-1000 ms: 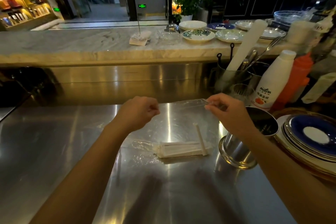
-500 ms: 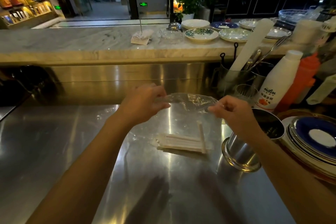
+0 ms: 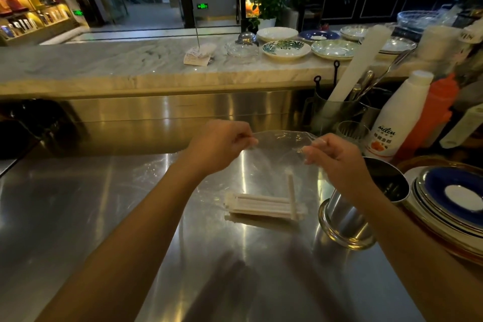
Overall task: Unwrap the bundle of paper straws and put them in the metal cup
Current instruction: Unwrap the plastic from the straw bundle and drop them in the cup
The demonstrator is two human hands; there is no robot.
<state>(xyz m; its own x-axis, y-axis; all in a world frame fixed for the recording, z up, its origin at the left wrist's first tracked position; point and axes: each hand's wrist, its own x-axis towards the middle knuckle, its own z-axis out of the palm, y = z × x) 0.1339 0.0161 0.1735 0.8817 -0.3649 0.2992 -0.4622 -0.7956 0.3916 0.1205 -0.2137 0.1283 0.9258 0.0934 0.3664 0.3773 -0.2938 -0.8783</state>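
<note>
A bundle of white paper straws [image 3: 261, 205] lies flat on the steel counter, with one loose straw [image 3: 292, 196] lying crosswise over its right end. Above it I hold a clear plastic wrapper [image 3: 278, 144] stretched between both hands. My left hand [image 3: 222, 145] pinches its left edge and my right hand [image 3: 337, 157] pinches its right edge. The metal cup [image 3: 350, 219] stands upright just right of the straws, partly hidden behind my right wrist; its inside looks dark.
Stacked plates with a blue one on top [image 3: 452, 198] sit at the right edge. Behind the cup stand a white bottle [image 3: 400, 117], an orange bottle [image 3: 433, 112], a glass [image 3: 351, 131] and a utensil holder [image 3: 339, 110]. A raised marble ledge [image 3: 130, 60] carries dishes.
Both hands rose and drew closer together, lifting the clear wrapper off the counter. The straws now lie bare below it, shifted slightly, with one still crosswise.
</note>
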